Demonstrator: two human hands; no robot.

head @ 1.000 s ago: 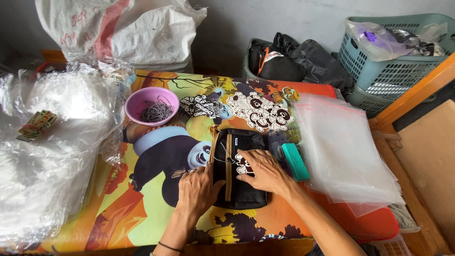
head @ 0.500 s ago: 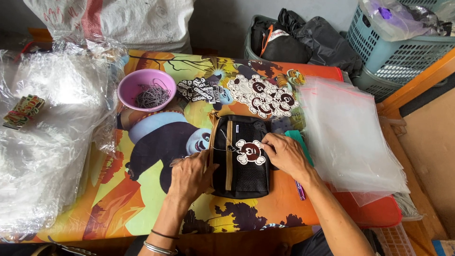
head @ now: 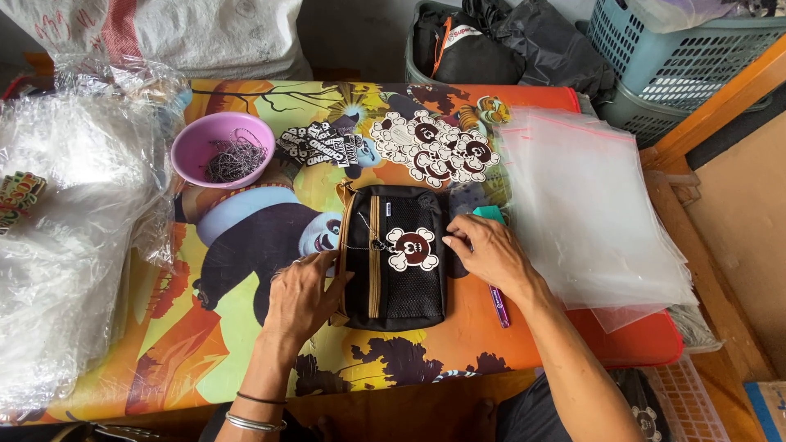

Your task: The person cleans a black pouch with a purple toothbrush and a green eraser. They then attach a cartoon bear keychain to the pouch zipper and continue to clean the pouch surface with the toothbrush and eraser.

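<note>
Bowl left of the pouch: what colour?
The bowl is purple-pink plastic, holding dark metal chains; it shows best in the head view.

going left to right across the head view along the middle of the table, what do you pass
Crinkled clear plastic heap → left hand → black pouch → right hand → stack of clear zip bags → wooden frame.

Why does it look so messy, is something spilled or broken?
Nothing looks spilled or broken. The small black fabric pouch lies flat between the left hand and right hand. The only untidy part is the crumpled clear plastic wrap heaped on the table's left side.
</note>
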